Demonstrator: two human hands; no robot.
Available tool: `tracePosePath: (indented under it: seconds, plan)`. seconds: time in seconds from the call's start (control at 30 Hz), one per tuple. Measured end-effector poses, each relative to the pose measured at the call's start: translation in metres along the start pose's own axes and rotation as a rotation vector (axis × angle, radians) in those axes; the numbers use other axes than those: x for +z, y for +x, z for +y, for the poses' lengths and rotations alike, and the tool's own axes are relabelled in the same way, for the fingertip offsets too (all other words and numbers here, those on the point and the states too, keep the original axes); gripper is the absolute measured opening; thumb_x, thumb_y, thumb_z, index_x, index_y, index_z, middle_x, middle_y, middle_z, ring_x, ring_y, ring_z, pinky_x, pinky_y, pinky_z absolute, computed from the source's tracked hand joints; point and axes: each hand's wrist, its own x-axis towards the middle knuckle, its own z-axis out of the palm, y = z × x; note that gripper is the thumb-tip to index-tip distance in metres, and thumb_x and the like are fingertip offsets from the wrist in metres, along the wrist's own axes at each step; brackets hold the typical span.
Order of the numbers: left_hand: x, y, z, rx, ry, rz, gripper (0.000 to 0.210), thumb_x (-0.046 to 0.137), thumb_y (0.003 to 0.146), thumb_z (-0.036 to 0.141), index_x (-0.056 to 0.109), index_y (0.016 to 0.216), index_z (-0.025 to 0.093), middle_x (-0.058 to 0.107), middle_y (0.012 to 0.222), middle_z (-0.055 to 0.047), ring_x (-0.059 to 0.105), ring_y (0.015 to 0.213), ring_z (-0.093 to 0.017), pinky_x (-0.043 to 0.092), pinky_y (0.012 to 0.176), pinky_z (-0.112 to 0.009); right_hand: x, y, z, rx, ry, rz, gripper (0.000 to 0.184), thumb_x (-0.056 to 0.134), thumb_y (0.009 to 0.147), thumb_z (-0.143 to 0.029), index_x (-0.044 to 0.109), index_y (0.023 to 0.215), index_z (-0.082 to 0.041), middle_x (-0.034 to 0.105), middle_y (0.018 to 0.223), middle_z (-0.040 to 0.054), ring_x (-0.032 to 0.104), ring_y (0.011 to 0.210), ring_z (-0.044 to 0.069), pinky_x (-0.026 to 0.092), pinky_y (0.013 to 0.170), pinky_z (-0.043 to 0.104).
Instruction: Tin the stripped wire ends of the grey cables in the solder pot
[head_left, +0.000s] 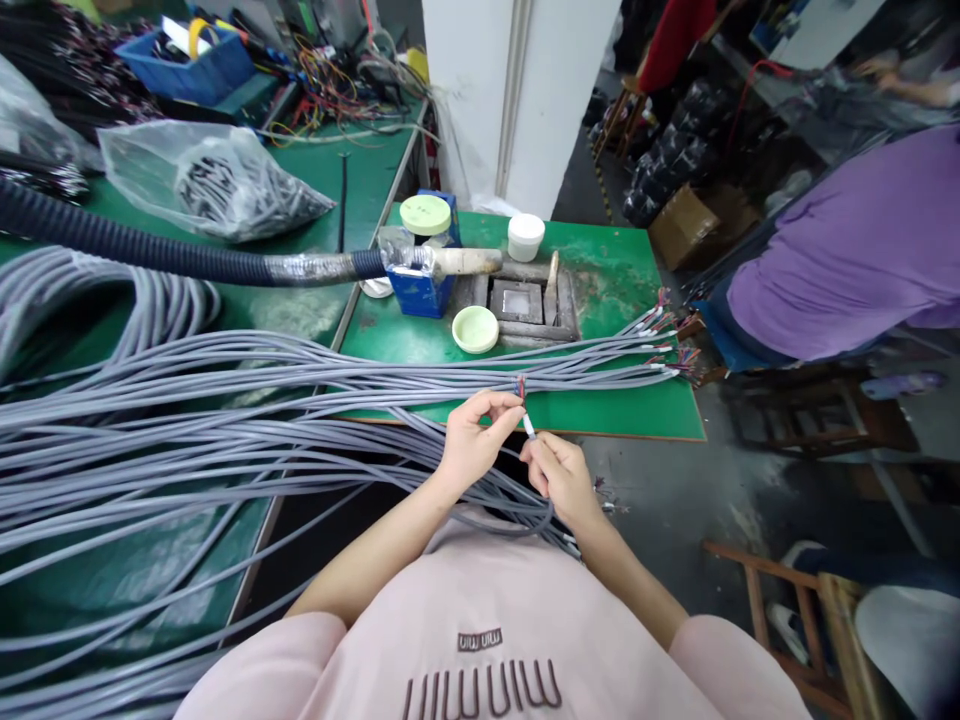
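Observation:
Between my two hands is the end of a grey cable point(529, 428), with a white band near its tip and thin coloured wires point(521, 384) fanning out above. My left hand point(480, 430) pinches the wires just over the white band. Lower down, my right hand point(561, 474) is closed round the grey sheath. Right behind them, a bundle of grey cables point(420, 378) runs across the green table point(615, 412), and its stripped ends point(675, 355) show coloured wires at the right edge. More grey cables point(225, 450) spread to the left.
A square solder pot point(517, 302) sits in the table, beside a pale green dish point(475, 329), a white jar point(526, 237) and a blue box point(420, 290). A black ribbed hose point(180, 245) reaches over from the left. At right sits a person in purple point(840, 250).

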Motion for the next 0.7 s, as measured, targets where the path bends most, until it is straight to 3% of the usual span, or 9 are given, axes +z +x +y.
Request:
tracePosePath:
  seconds: [0.33,0.5,0.6,0.7]
  plan:
    - [-0.001,-0.0003,-0.0053,-0.129,-0.073,0.063,0.015,0.072,0.073,0.03,0.072,0.081,0.017,0.067,0.074,-0.001,0.054,0.064,-0.01,0.045,0.066,-0.024,0.0048,0.0002,-0.0092,-0.034,-0.125,0.01,0.03,0.049,0.091,-0.039,0.057,0.071,-0.018,0.041,0.038,-0.0091,0.034,0.035,0.006,0.028,0.041,0.02]
    - [-0.0043,0.0027,-0.005,-0.13,-0.046,0.013,0.018,0.072,0.074,0.031,0.074,0.085,0.018,0.07,0.08,-0.002,0.057,0.068,-0.012,0.046,0.069,-0.026,0.0063,-0.0003,-0.0098,-0.058,-0.182,0.023,0.03,0.05,0.09,-0.04,0.058,0.071,-0.018,0.042,0.039,-0.0082,0.038,0.036,0.007,0.031,0.043,0.021]
    - [-0.0074,0.0034,0.0001,0.012,0.09,-0.018,0.012,0.07,0.077,0.03,0.073,0.081,0.02,0.069,0.076,-0.002,0.057,0.066,-0.013,0.046,0.068,-0.027,0.0047,0.002,-0.0067,-0.027,-0.116,0.013,0.031,0.052,0.089,-0.043,0.059,0.071,-0.018,0.042,0.038,-0.0086,0.036,0.035,0.006,0.029,0.041,0.02]
    - [-0.0078,-0.0003,0.0032,0.315,0.296,-0.065,0.008,0.066,0.081,0.026,0.073,0.082,0.022,0.068,0.072,-0.002,0.057,0.068,-0.014,0.045,0.07,-0.029,0.0005,0.008,-0.0063,0.089,0.166,-0.072,0.032,0.056,0.086,-0.049,0.057,0.077,-0.019,0.042,0.038,-0.0098,0.03,0.031,0.006,0.024,0.036,0.019]
